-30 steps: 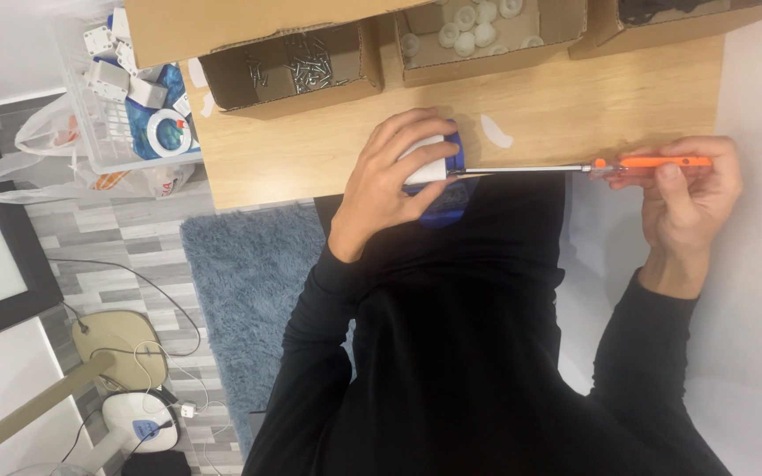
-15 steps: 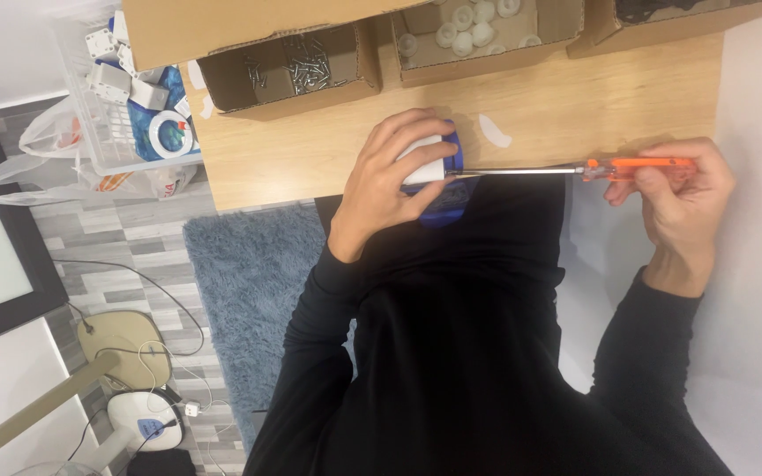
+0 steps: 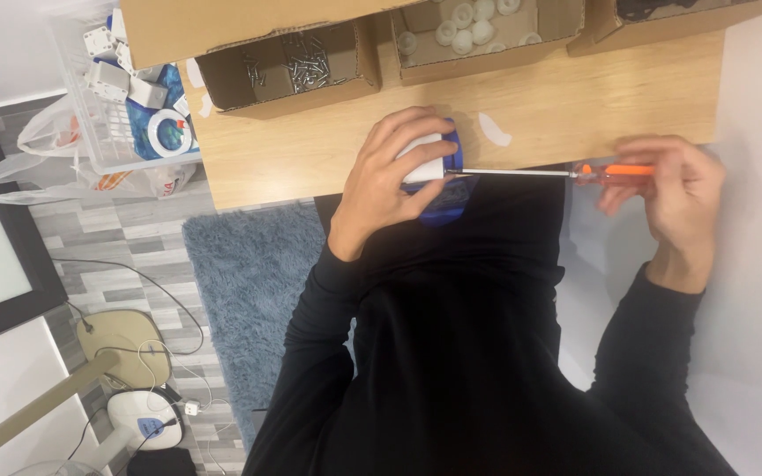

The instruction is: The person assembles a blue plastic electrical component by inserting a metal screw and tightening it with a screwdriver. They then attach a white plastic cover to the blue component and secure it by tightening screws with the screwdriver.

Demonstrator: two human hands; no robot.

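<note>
My left hand (image 3: 394, 172) wraps around a small white and blue part (image 3: 441, 167) at the near edge of the wooden table (image 3: 310, 145). My right hand (image 3: 676, 189) grips the orange handle of a screwdriver (image 3: 615, 171). Its thin metal shaft runs left, and the tip meets the white and blue part beside my left fingers. Both arms are in black sleeves.
An open cardboard box of screws (image 3: 297, 62) and a second box holding several white round parts (image 3: 478, 26) stand at the back of the table. A clear bin of white parts and tape (image 3: 130, 97) is at the left. A blue rug (image 3: 249, 291) lies below.
My right hand has turned on the screwdriver handle, fingers now spread over it and blurred. The left hand and the part have stayed in place.
</note>
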